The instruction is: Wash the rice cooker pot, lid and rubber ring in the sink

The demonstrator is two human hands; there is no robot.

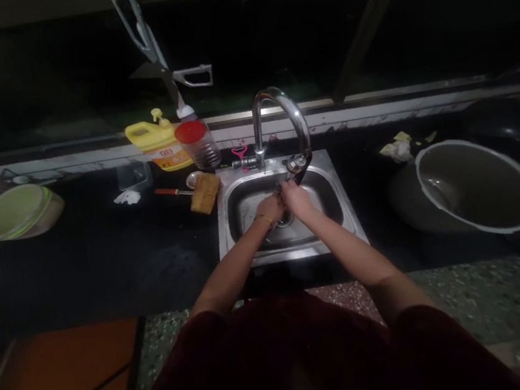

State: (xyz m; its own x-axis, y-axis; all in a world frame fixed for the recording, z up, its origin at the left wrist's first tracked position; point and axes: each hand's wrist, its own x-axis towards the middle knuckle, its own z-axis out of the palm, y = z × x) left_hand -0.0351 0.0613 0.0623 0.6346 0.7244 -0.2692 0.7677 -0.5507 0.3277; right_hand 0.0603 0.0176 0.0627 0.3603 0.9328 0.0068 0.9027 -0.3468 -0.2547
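Observation:
Both hands meet over the steel sink (332, 210), just below the spout of the curved chrome faucet (295, 113). My left hand (271, 206), with a thin yellow bracelet at its wrist, has its fingers curled in against the right. Close beside it, my right hand (294, 195) is closed too, its fingertips pinched together. Something small and dark shows at their fingertips, too dim and covered to name. Beneath the hands lies the round drain (285, 220).
Left of the sink are a brown sponge (205, 193), a red-handled spoon (168, 191), a red-lidded jar (200, 145), a yellow detergent jug (160, 147) and a green-rimmed bowl (18, 213). A large pot (479, 185) stands on the right. Scissors-like tools (157, 56) rise behind.

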